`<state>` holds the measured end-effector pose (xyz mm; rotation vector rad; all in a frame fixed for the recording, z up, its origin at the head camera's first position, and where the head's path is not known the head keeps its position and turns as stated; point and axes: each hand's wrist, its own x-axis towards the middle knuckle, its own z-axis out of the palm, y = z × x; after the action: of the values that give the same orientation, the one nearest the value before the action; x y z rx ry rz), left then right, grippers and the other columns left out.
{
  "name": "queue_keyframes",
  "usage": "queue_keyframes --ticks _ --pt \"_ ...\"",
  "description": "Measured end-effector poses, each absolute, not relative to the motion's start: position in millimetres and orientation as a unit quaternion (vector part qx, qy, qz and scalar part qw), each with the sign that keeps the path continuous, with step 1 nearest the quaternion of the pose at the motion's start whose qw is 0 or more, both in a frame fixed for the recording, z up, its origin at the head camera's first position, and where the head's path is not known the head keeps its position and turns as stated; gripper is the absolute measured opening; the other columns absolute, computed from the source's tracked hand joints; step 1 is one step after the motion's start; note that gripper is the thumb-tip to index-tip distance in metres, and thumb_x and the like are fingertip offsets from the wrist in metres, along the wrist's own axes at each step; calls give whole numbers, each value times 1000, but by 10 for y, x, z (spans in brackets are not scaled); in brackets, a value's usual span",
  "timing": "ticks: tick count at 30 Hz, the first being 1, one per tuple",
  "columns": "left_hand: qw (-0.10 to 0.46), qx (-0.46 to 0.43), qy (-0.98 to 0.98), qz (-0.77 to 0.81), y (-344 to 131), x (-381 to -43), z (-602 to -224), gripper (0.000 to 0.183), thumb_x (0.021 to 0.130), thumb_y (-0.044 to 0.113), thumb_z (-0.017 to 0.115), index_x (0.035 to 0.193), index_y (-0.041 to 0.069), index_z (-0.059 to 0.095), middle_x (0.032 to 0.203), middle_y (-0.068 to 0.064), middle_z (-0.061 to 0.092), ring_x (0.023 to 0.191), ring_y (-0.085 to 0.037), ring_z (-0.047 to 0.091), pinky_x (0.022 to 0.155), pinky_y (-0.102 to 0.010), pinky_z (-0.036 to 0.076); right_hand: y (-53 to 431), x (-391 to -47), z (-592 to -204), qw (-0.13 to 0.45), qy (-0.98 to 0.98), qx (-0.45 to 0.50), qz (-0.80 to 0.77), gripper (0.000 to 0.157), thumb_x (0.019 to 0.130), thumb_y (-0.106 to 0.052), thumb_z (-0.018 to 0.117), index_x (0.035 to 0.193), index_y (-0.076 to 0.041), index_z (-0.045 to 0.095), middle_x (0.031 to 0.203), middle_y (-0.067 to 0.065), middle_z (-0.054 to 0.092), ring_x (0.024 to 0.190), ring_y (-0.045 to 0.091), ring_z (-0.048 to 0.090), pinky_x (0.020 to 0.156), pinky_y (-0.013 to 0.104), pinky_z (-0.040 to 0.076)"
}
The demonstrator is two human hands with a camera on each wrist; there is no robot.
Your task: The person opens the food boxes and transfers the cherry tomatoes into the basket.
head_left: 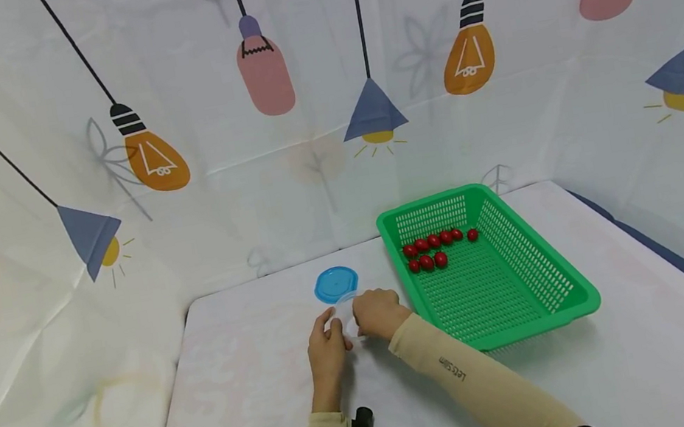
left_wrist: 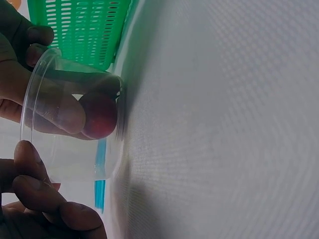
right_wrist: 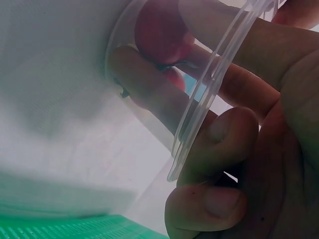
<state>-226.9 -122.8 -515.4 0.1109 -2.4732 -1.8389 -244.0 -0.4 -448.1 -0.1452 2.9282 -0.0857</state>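
A clear plastic cup (left_wrist: 75, 162) stands on the table between the two hands. My right hand (head_left: 381, 312) reaches in over its rim, and the fingers pinch a red cherry tomato (right_wrist: 162, 35) low in the cup. A second red cherry tomato (right_wrist: 175, 78) shows partly behind those fingers in the right wrist view. On the cup's left side, my left hand (head_left: 327, 350) holds it with bent fingers, one fingertip right at the rim. A blue round lid (head_left: 336, 284) lies flat just behind the cup.
A green plastic basket (head_left: 572, 308) stands to the right of the cup, with several cherry tomatoes (head_left: 427, 263) toward its back left. A small black object (head_left: 362, 422) sits beside the left sleeve. White printed cloth (head_left: 338, 191) hangs behind the table.
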Motion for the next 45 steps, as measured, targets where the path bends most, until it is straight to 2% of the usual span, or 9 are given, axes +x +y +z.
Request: queue_keyframes --ticks 20,26,33,45 --pt "46 24 -811 -582 -1229 -2274 -5161 36 104 18 50 137 6 61 55 0 56 52 -13 48 57 -30 39 -39 -2436 -4452 114 992 -38 -26 15 85 -32 83 84 -18 76 74 -3 67 71 18 67 70 43 57" --pt "44 24 -813 -580 -1228 -2270 -5164 37 103 17 50 137 5 60 55 0 56 52 -13 48 57 -30 39 -44 -2440 -4468 122 992 -37 -26 14 86 -31 82 87 -19 77 76 -3 67 72 18 66 71 42 57" --pt "34 33 -811 -584 -1227 -2273 -5175 37 103 20 51 137 9 61 55 1 56 52 -13 47 57 -29 39 -24 -2455 -4462 129 990 -44 -43 9 85 -29 83 89 -22 79 84 -4 71 79 20 69 75 45 56" --pt "42 30 -809 -585 -1232 -2272 -5160 36 103 18 52 136 8 62 54 0 56 53 -14 50 61 -31 41 23 -2465 -4402 129 987 -69 -61 14 85 -28 84 96 -21 81 86 -5 72 79 18 67 74 44 57"
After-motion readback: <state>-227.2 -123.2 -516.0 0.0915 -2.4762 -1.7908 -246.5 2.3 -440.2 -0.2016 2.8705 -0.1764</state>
